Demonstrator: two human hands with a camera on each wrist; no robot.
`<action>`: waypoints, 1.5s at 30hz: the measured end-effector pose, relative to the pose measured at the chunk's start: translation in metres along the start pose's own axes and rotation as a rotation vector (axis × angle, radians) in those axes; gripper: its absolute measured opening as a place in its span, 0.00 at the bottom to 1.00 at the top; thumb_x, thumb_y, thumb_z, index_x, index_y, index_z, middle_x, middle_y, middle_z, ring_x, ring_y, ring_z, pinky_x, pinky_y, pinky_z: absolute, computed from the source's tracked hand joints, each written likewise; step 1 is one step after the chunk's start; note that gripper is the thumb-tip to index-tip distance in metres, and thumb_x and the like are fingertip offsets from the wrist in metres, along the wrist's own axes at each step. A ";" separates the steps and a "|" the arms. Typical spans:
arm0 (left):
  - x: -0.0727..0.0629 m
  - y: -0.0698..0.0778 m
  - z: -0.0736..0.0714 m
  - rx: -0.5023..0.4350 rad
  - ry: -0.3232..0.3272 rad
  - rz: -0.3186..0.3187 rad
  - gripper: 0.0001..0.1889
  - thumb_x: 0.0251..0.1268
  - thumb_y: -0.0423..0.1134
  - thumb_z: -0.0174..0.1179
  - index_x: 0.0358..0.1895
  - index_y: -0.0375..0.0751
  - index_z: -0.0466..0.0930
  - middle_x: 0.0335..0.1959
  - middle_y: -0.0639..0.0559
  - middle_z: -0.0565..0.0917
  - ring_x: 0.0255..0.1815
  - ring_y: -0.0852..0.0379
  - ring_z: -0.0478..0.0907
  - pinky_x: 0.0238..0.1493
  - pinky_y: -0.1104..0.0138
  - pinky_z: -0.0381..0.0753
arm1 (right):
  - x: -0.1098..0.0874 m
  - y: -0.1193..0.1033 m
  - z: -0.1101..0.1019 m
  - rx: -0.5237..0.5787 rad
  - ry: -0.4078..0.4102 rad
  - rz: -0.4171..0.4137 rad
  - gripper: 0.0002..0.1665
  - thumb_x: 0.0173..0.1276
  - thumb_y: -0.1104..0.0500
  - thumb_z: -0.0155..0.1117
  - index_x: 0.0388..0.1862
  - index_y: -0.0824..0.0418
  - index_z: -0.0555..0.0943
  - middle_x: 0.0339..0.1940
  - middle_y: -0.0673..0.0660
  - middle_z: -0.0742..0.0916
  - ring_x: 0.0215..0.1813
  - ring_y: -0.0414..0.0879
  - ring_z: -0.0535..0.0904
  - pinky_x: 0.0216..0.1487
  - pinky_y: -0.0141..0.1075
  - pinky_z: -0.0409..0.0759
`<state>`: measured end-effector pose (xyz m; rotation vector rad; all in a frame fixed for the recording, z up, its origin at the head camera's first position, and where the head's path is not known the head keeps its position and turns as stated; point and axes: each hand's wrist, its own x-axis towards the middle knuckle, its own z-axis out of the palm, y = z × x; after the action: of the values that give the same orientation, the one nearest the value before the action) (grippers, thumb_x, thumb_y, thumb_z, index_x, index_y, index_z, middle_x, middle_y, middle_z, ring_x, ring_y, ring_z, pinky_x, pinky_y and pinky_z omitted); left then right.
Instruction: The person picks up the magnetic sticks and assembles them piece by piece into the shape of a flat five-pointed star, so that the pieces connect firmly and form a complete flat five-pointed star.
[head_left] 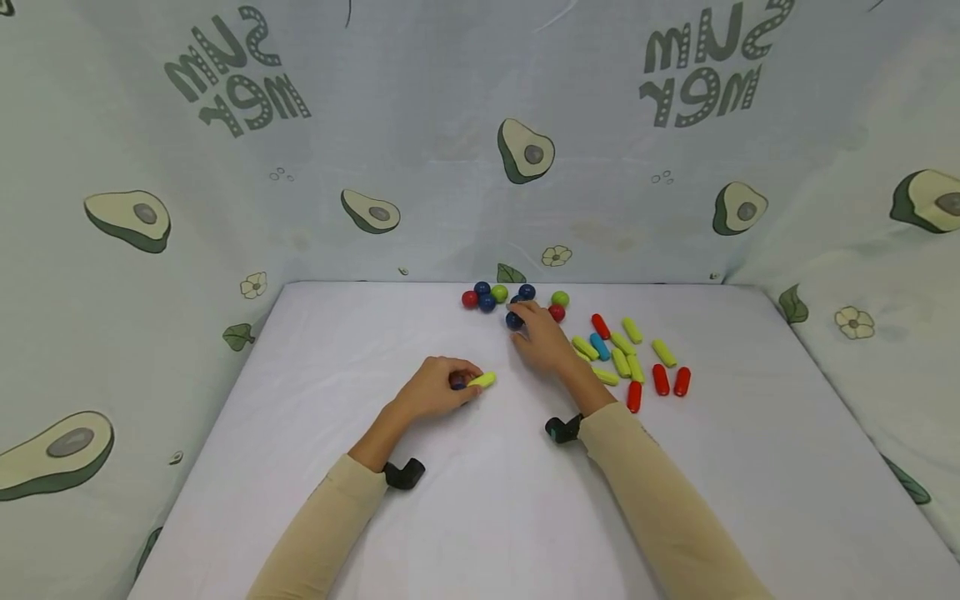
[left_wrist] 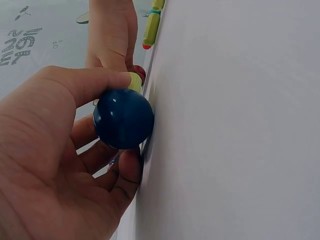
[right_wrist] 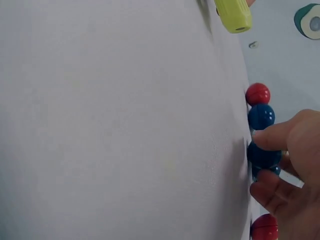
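My left hand [head_left: 437, 387] is just above the white table, left of centre, holding a shiny dark blue ball [left_wrist: 124, 119] together with a yellow-green ridged rod [head_left: 482, 380]. In the right wrist view, the rod's free end shows a small hole. Farther back, my right hand [head_left: 542, 337] has its thumb and fingertips around another dark blue ball [head_left: 513, 320], which rests on the table. Close to that hand sit more blue balls [head_left: 527, 292], a red ball [head_left: 557, 312] and a green ball [head_left: 560, 297]. The right palm hides part of this group.
Left of the right hand, a red ball [head_left: 469, 299], a green ball [head_left: 499, 293] and two blue balls form a cluster. Several yellow-green rods [head_left: 620, 362], red rods [head_left: 661, 380] and a blue rod [head_left: 599, 347] lie to the right. A printed cloth hangs behind the table.
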<state>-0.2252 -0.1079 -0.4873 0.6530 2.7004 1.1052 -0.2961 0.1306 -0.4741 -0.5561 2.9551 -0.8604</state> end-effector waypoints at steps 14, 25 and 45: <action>0.001 -0.002 -0.001 -0.014 0.012 -0.014 0.12 0.67 0.45 0.69 0.51 0.49 0.89 0.34 0.59 0.84 0.33 0.60 0.75 0.37 0.67 0.75 | -0.048 -0.009 0.000 0.093 -0.089 -0.008 0.26 0.73 0.57 0.69 0.68 0.54 0.79 0.53 0.56 0.84 0.46 0.48 0.77 0.47 0.37 0.80; -0.001 -0.003 -0.002 -0.019 0.006 0.002 0.11 0.67 0.45 0.69 0.50 0.50 0.89 0.33 0.59 0.84 0.32 0.61 0.75 0.35 0.69 0.74 | -0.066 -0.017 0.012 0.198 -0.106 -0.051 0.25 0.72 0.59 0.68 0.68 0.54 0.79 0.45 0.54 0.85 0.41 0.46 0.76 0.44 0.36 0.77; 0.001 -0.002 -0.006 -0.068 -0.034 0.056 0.24 0.70 0.45 0.67 0.67 0.46 0.78 0.49 0.51 0.88 0.30 0.63 0.78 0.33 0.70 0.77 | -0.066 -0.028 0.026 0.287 -0.093 -0.092 0.26 0.73 0.60 0.67 0.69 0.58 0.76 0.57 0.55 0.86 0.53 0.46 0.82 0.58 0.42 0.83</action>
<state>-0.2283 -0.1128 -0.4842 0.7339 2.6190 1.1825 -0.2221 0.1180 -0.4872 -0.6962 2.6749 -1.2043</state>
